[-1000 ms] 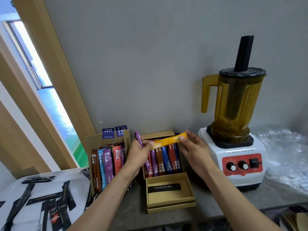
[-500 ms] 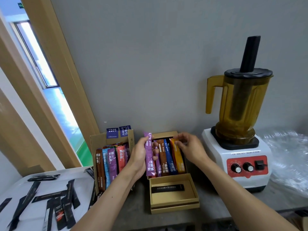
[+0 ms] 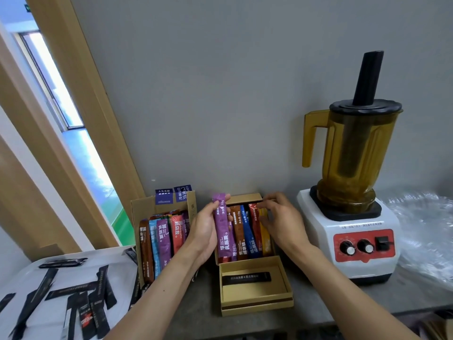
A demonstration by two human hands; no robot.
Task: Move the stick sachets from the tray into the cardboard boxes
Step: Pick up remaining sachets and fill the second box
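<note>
Head view looks down at a grey desk [image 3: 326,300] set against a grey wall. Left of centre, the left hand [image 3: 206,231] has its grip pinched around a purple stick sachet [image 3: 221,227], held upright just in front of the left end of a small cardboard box [image 3: 245,200] in the middle of the frame. In that box stand brown, blue, red and yellow sachets in a row; the right hand [image 3: 282,222] has its fingertips curled onto the tops of the red sachet [image 3: 255,217] and the yellow sachet [image 3: 266,239] at the right end, though whether it grips either I cannot tell. Below the box lies its shallow lid [image 3: 257,307] with one black sachet [image 3: 246,277] inside. Left of the hands, a taller cardboard box [image 3: 143,207] holds more coloured sachets. At lower left, a white tray [image 3: 29,273] carries scattered black sachets [image 3: 83,305]. At right stands a blender [image 3: 353,192] with an amber jug, clear plastic wrap [image 3: 426,231] beside it.
</note>
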